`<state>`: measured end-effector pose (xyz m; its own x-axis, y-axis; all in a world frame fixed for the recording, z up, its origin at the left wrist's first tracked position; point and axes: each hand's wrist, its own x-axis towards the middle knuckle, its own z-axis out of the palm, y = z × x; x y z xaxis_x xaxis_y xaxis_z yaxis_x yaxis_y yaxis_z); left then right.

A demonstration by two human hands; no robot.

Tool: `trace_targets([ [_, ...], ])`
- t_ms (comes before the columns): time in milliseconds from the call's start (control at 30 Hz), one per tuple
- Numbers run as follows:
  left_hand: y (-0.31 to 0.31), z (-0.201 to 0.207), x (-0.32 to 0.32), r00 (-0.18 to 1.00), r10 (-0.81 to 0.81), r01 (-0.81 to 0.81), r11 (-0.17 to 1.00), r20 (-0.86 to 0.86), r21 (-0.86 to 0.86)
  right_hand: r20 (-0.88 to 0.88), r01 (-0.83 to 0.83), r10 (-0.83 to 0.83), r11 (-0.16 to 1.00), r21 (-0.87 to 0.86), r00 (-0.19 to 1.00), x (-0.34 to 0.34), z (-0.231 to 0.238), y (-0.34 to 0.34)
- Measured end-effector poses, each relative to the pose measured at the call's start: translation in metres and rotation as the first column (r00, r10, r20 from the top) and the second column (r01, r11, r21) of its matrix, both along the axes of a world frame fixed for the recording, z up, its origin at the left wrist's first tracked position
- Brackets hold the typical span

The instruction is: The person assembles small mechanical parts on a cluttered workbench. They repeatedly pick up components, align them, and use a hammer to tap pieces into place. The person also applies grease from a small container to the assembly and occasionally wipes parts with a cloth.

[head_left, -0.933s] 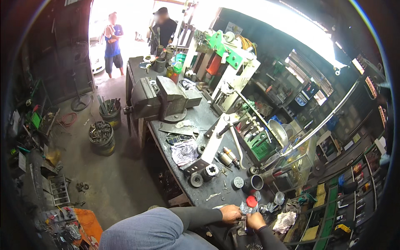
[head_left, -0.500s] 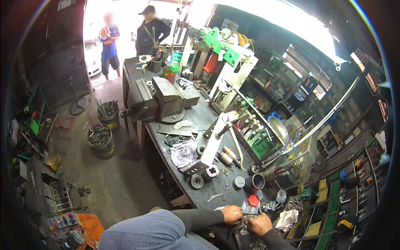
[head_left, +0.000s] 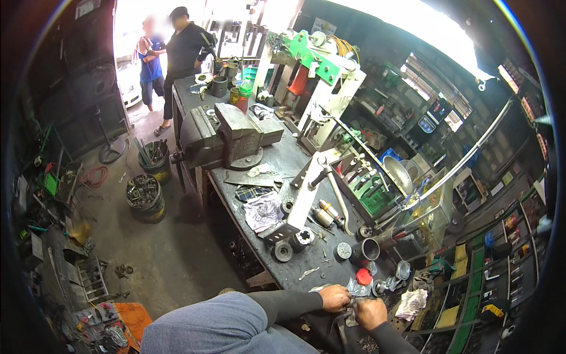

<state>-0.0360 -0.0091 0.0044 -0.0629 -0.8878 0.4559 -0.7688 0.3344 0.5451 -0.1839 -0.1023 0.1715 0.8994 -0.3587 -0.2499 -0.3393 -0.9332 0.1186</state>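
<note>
My left hand [head_left: 335, 298] and my right hand [head_left: 372, 313] are close together over the near end of the dark workbench [head_left: 298, 264]. Both have curled fingers around something small and greyish between them, too hidden to name. Just beyond them a red lid [head_left: 364, 276] sits by a clear plastic bag [head_left: 358, 288]. A dark metal cylinder sleeve [head_left: 365, 251] stands farther back, beside a round silver piston-like part [head_left: 343, 251]. To the right of my right hand lies a crumpled whitish rag [head_left: 412, 304].
A large bench vise [head_left: 239, 138] is bolted farther along. A white metal stand [head_left: 303, 197] rises mid-bench near ring-shaped parts [head_left: 282, 251] and a patterned cloth [head_left: 262, 211]. Buckets of metal parts [head_left: 145, 199] stand on the floor at left. Two people [head_left: 186, 47] are near the doorway.
The person in black has stepped left, closer to the person in blue. My view has shifted slightly; my hands stay together at the same place on the bench.
</note>
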Motion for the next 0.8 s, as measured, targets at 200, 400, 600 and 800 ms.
trace_targets([
  [200, 0.000, -0.001, 0.005, 1.000, -0.008, 0.008, 1.000, -0.006, -0.002, 0.133, 0.254, -0.264, 0.963, 0.085, 0.955, 0.017, 0.019, -0.013],
  [400, 0.004, 0.005, 0.007, 0.999, -0.007, 0.004, 0.997, -0.041, -0.072, -0.179, -0.450, 0.438, 0.892, -0.031, 0.881, 0.011, 0.048, -0.011],
  [600, 0.006, 0.009, 0.003, 1.000, -0.030, 0.030, 1.000, 0.003, 0.010, -0.031, 0.274, -0.273, 0.945, 0.181, 0.962, 0.012, 0.009, -0.028],
  [800, 0.005, 0.007, 0.007, 0.999, -0.027, 0.027, 0.999, 0.017, 0.027, 0.188, -0.591, 0.598, 0.800, -0.099, 0.779, 0.006, 0.033, -0.025],
])
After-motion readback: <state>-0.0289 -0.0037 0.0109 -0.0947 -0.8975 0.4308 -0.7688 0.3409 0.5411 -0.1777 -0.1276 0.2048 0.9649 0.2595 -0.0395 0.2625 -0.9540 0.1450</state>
